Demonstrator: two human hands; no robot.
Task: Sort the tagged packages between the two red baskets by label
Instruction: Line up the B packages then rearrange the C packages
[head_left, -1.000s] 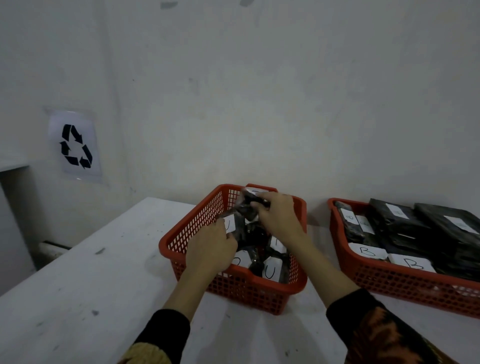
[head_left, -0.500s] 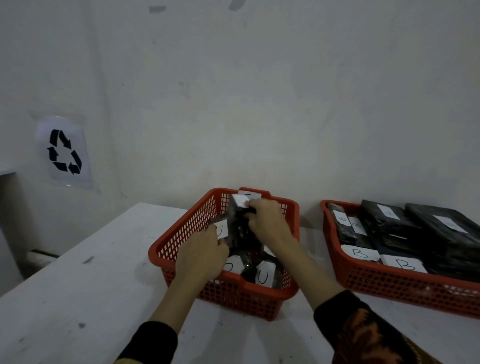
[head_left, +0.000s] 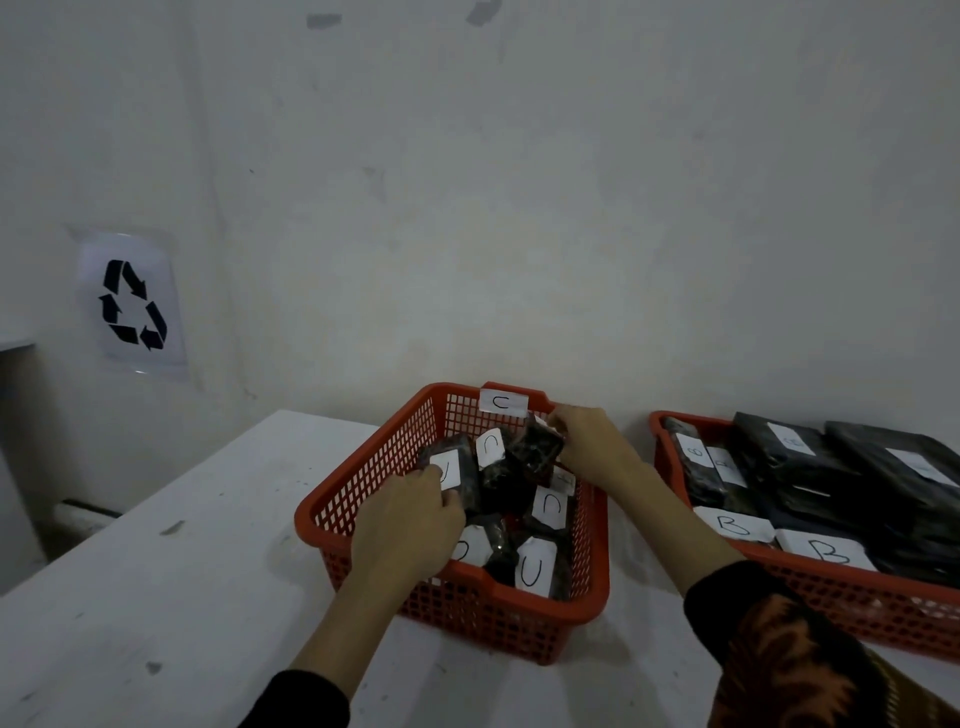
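Note:
A red basket (head_left: 363, 483) tagged "C" on its back rim holds several small black packages with white "C" labels. My left hand (head_left: 410, 519) grips one of them, a black package (head_left: 457, 470), at the basket's left side. My right hand (head_left: 587, 447) holds another black package (head_left: 535, 449) near the back of the same basket. A second red basket (head_left: 831, 613) to the right holds several larger black packages with white "B" labels.
Both baskets stand on a white table (head_left: 156, 597) against a white wall. A recycling-symbol sign (head_left: 132, 304) hangs on the wall at the left. The table's left edge drops off near a pipe low on the wall.
Both hands have lowered into the left basket with their packages. The basket's "C" rim tag, hidden before by the right hand, now shows.

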